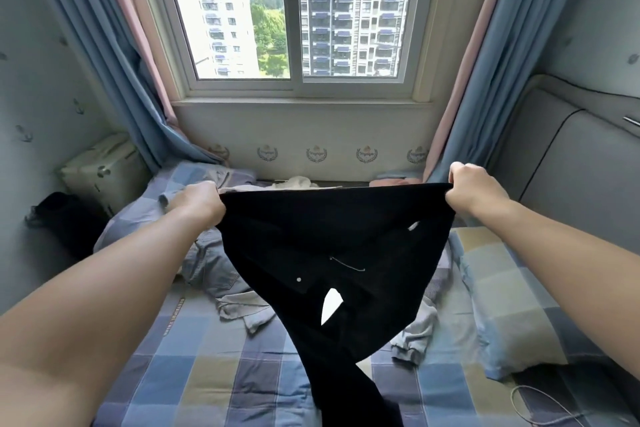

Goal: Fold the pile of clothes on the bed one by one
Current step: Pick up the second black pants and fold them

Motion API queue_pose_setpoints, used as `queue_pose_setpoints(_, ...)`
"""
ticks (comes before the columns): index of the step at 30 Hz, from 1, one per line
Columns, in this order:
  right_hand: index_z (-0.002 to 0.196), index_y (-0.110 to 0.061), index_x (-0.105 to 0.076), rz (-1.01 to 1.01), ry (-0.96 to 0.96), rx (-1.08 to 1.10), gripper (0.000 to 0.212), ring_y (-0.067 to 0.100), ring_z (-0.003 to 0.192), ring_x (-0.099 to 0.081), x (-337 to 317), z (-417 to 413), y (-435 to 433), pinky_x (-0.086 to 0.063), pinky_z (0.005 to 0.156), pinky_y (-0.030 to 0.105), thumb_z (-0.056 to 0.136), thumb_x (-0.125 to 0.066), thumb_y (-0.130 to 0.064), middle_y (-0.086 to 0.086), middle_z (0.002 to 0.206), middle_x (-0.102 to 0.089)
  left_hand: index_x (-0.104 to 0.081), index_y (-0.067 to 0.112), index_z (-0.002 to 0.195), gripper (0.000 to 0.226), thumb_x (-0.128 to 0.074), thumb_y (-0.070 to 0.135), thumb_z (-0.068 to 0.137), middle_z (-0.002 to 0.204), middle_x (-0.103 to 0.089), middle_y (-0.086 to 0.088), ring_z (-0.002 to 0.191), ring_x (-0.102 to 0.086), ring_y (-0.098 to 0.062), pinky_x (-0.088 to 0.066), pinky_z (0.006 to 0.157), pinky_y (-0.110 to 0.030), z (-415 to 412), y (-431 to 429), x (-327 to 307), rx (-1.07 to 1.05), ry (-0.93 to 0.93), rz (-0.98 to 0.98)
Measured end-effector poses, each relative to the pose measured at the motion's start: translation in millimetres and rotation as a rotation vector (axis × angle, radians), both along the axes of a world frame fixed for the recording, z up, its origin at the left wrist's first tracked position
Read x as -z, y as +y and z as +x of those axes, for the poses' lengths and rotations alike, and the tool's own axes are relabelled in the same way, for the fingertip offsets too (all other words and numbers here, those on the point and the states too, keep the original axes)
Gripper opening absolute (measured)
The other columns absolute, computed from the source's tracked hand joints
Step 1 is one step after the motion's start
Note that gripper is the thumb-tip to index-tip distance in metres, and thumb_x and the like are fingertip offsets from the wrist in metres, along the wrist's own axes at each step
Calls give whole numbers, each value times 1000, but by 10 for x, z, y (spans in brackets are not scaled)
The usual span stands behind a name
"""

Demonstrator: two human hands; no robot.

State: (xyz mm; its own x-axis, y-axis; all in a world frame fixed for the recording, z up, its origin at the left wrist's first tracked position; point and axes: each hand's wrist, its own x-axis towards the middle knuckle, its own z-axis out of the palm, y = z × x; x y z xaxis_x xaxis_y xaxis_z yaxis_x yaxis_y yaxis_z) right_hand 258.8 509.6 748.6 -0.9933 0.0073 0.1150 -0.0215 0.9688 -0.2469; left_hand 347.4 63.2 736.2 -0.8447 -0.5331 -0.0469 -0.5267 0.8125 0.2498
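A pair of black trousers (332, 239) hangs in the air above the bed, stretched wide at the waistband. My left hand (199, 201) grips the left end of the waistband and my right hand (474, 189) grips the right end. The legs dangle down to the chequered sheet (214, 371) near the front. Behind and under the trousers lies the pile of clothes: light blue jeans (211, 267), a pale grey garment (415, 333) and a white one (294, 182) near the wall. The trousers hide much of the pile.
A chequered pillow (505, 302) lies at the right beside a padded headboard (571, 177). A thin cable (540, 406) curls on the sheet at the front right. A pale suitcase (100, 170) and a dark heap (59, 215) stand left of the bed. Curtains frame the window behind.
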Motion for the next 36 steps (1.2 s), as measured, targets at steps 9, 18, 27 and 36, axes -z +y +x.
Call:
queue_pose_setpoints(9,118,-14,-64,-886,-369,160,43,31,55,-67,104,-42,-256,-58,61,36,97,-29,-3,20,76,-62,-55,8,109,17,-39,8,104,93,-62,-14,80,-62,-25,-50,72,-31,223,38,93,-271,229,1206)
queue_pose_setpoints(18,123,-15,-56,-804,-235,-231,43,23,111,-67,-348,-167,-239,-49,104,55,81,-67,-14,6,114,-74,-59,17,129,45,-36,9,91,122,-71,3,115,-61,-14,-41,100,-38,6,-106,-465,1,571,1249)
queue_pose_setpoints(27,94,-18,-62,-565,420,-231,14,24,87,-65,-1778,-461,-476,-47,76,37,98,-58,-30,1,80,-73,-67,15,96,32,-68,46,90,90,-69,2,82,-64,-17,-47,70,-28,-245,-77,-1773,65,1020,383)
queue_pose_setpoints(36,97,-8,-66,-782,417,-200,40,28,87,-69,-2867,-482,-578,-61,80,47,86,-74,-45,9,95,-71,-61,7,107,30,-53,34,97,92,-64,-8,81,-61,-25,-51,71,-38,-478,-180,-2619,-49,1020,473)
